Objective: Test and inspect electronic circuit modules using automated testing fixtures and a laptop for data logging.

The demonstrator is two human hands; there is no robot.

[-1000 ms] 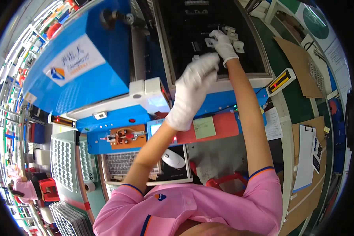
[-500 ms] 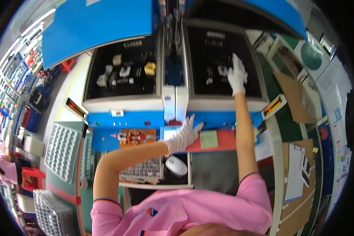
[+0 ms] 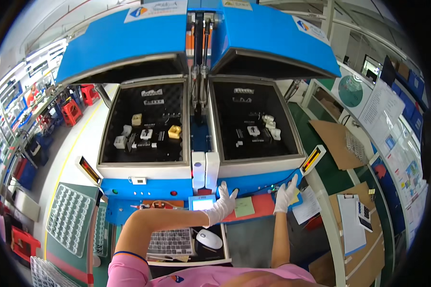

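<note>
My left hand [image 3: 222, 205], in a white glove, rests with spread fingers at the front of a blue machine, between a small lit screen [image 3: 202, 204] and a pale green note sheet [image 3: 244, 207]. My right hand [image 3: 286, 195], gloved too, lies with fingers stretched at the right end of the red strip [image 3: 259, 206], near a yellow paper [image 3: 294, 197]. Nothing shows in either hand. Ahead are two black foam-lined chambers under raised blue lids [image 3: 277, 36]. The right chamber [image 3: 230, 138] holds several small white parts; the left chamber [image 3: 163, 110] holds white and yellowish ones.
Below my left forearm sit a keyboard [image 3: 170, 242] and a white mouse [image 3: 209, 239] in a drawer. Clear plastic trays [image 3: 72, 220] lie at left. A clipboard [image 3: 351, 222] and calculator [image 3: 364, 216] lie on cardboard at right. Red stools [image 3: 72, 112] stand farther left.
My right hand has come back out of the right chamber to the machine's front edge. My left hand stays near the screen. The view has tilted up, showing more of the raised lids.
</note>
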